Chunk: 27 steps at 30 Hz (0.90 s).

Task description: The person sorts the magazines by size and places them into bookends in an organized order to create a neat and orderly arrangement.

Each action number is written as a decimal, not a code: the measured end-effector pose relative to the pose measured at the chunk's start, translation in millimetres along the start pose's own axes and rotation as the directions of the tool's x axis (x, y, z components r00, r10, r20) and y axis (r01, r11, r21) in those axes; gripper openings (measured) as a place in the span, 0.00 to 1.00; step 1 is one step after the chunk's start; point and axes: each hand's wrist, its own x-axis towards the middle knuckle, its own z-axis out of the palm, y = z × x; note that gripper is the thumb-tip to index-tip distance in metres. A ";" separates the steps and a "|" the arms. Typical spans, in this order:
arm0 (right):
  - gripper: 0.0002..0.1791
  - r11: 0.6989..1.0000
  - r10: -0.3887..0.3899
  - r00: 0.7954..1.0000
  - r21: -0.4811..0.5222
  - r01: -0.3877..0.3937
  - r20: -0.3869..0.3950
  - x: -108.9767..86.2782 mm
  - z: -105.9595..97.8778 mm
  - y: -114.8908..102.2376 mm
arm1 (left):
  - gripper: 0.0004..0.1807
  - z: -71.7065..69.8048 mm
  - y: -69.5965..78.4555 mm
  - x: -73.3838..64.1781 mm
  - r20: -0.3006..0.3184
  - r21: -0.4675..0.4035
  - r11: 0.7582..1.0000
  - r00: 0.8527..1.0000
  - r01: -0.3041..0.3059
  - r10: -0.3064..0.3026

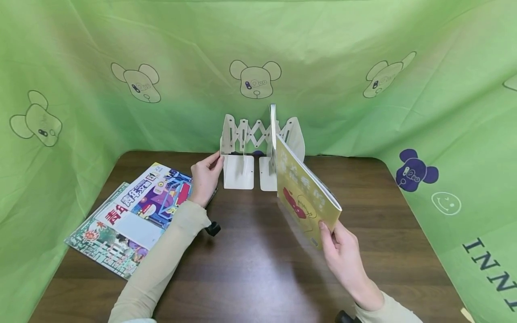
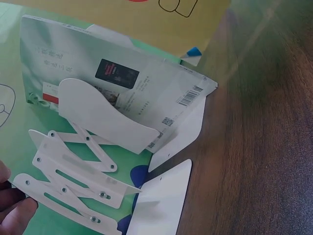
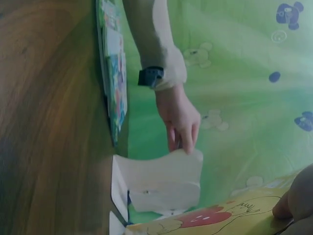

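Note:
A white expandable bookend rack (image 1: 238, 172) with a criss-cross lattice stands at the back of the table. My left hand (image 1: 207, 177) pinches the edge of its left end plate; the fingertips also show in the left wrist view. In my right hand (image 1: 343, 255) is a yellow picture book (image 1: 307, 193), gripped at its near lower corner with the thumb on the cover. The book is tilted, its far end at the rack's right part. Another thin book (image 2: 122, 83) with a pale cover stands upright in the rack, partly hidden by a divider.
Several overlapping magazines (image 1: 141, 197) lie at the table's left, partly behind the left forearm. A green cloth (image 1: 194, 58) with bear drawings hangs around the back and sides of the brown wooden table (image 1: 250, 269).

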 end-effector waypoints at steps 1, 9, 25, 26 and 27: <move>0.12 1.000 0.001 1.000 0.005 -0.001 0.006 -0.5 2.7 -1.0 | 0.17 0.1 0.1 -0.2 -0.002 0.001 1.000 1.000 -0.001 0.001; 0.15 0.998 0.005 0.999 0.060 -0.007 0.037 2.5 28.1 -6.5 | 0.16 1.3 -0.6 0.1 -0.009 0.000 1.000 1.000 -0.009 0.009; 0.15 0.986 0.075 0.997 0.154 -0.071 -0.025 29.7 85.1 -5.8 | 0.17 0.1 -0.8 -0.3 0.007 -0.008 1.000 1.000 -0.008 0.008; 0.15 0.985 0.079 0.996 0.158 -0.074 -0.027 31.8 88.5 -5.5 | 0.17 0.1 -0.6 -0.4 0.009 -0.011 1.000 1.000 -0.006 0.006; 0.15 0.984 0.083 0.996 0.164 -0.077 -0.031 34.3 91.6 -5.6 | 0.17 0.4 -0.6 -0.3 0.009 -0.010 1.000 1.000 -0.005 0.006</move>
